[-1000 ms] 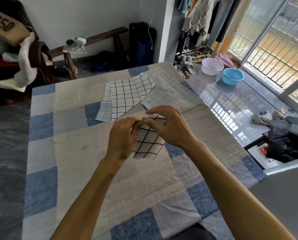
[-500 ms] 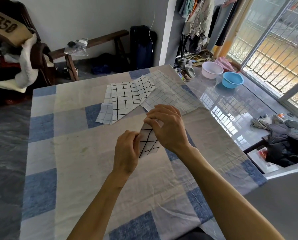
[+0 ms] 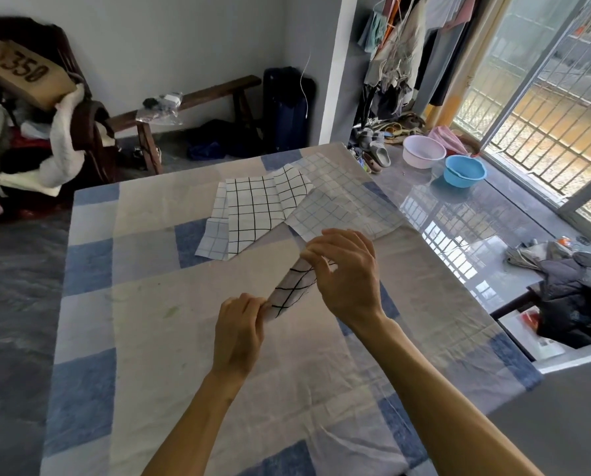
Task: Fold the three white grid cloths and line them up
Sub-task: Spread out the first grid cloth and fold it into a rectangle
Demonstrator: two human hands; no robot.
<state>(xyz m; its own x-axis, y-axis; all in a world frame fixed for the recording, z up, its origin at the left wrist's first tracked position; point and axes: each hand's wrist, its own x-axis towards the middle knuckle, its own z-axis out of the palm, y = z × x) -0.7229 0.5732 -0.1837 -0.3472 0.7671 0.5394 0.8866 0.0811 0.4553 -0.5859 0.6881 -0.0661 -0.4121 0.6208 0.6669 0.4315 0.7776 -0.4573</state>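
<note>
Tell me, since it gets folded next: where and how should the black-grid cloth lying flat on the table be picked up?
Probably by the black-grid cloth's near pointed corner, coming from the person's side. That corner lies free on the tablecloth, while its far right edge overlaps the pale blue-grid cloth. Both hands are busy with the held cloth.

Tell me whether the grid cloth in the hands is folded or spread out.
Folded. The cloth is a narrow doubled strip, pinched at its near end by the left hand and at its far end by the right hand, above the table.
</note>
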